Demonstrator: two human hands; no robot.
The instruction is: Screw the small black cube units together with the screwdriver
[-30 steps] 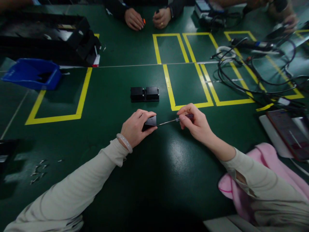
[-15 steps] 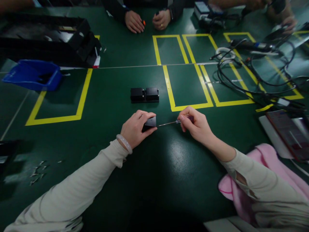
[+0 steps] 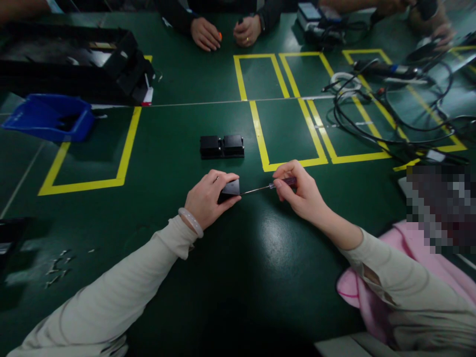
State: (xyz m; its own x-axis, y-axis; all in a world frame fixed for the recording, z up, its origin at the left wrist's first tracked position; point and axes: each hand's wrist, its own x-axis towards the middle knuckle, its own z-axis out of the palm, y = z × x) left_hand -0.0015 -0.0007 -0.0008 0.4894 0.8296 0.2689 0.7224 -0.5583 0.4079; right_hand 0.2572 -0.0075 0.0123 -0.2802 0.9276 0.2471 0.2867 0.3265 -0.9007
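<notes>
My left hand [image 3: 210, 198] grips a small black block [image 3: 231, 188] on the green table, thumb along its near side and fingers over the far side. Most of the block is hidden under that hand. In my right hand [image 3: 299, 191] is a screwdriver [image 3: 256, 190] with a dark, partly clear handle, pinched between thumb and fingers. Its thin shaft points left, and the tip meets the block's right end. Just beyond my hands sits a pair of black blocks [image 3: 222, 147] joined on one base, with small shiny screws beside them.
Loose screws [image 3: 57, 265] lie at left. A blue scoop-shaped bin [image 3: 52, 116] and black trays [image 3: 126, 64] stand at back left. Cables [image 3: 338, 114] spread at right, above a pink cloth [image 3: 403, 238]. Across the table rest a co-worker's hands [image 3: 206, 33]; another person's hand [image 3: 442, 34] is at far right.
My right hand's fingers have shifted slightly on the screwdriver, and more of its handle shows. The left hand keeps its hold on the block.
</notes>
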